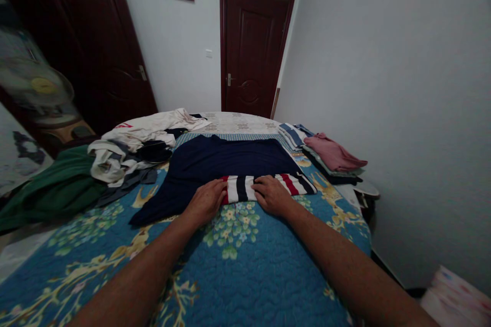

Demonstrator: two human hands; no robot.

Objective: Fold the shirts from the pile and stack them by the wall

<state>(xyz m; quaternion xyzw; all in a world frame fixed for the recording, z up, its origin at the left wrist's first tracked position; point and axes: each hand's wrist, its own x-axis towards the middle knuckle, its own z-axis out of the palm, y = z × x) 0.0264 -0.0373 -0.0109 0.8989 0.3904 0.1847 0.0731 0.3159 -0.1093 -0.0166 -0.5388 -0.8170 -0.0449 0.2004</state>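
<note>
A dark navy garment [230,156] lies spread on the blue flowered cover. Along its near edge runs a folded part with white, red and navy stripes [241,188]. My left hand [207,199] rests at the left end of the striped part, palm down, its fingertips on the red stripe. My right hand [271,194] lies on the middle of the striped part with its fingers slightly bent and apart. Neither hand is visibly gripping the cloth.
Rumpled white clothes [141,130] and a green garment [49,184] lie at the left. Folded clothes with a pink one on top [332,152] are stacked at the right, beside a striped folded piece [292,136]. A wall stands along the right side.
</note>
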